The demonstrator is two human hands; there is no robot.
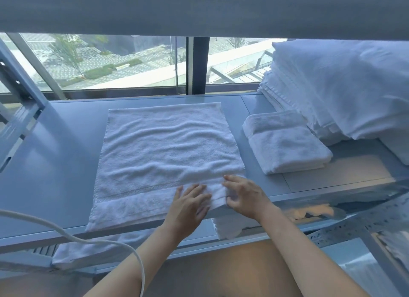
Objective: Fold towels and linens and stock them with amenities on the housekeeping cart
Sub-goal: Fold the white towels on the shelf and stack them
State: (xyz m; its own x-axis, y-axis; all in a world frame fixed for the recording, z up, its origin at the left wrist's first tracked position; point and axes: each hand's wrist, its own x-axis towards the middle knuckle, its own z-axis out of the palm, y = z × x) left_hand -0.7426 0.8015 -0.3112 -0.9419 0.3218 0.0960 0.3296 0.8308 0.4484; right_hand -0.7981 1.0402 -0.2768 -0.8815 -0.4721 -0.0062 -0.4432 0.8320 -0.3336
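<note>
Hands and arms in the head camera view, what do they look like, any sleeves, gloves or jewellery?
Both forearms are bare as far as the frame shows: no sleeves in view. The left hand and right hand wear no gloves, and no rings, watch or bracelets are visible. A white cord loops in front of the left forearm, not worn on it.

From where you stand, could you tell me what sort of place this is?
Probably a hotel linen or housekeeping area: a metal shelf by a window holds a spread white towel, a folded towel and a tall stack of white linens.
</note>
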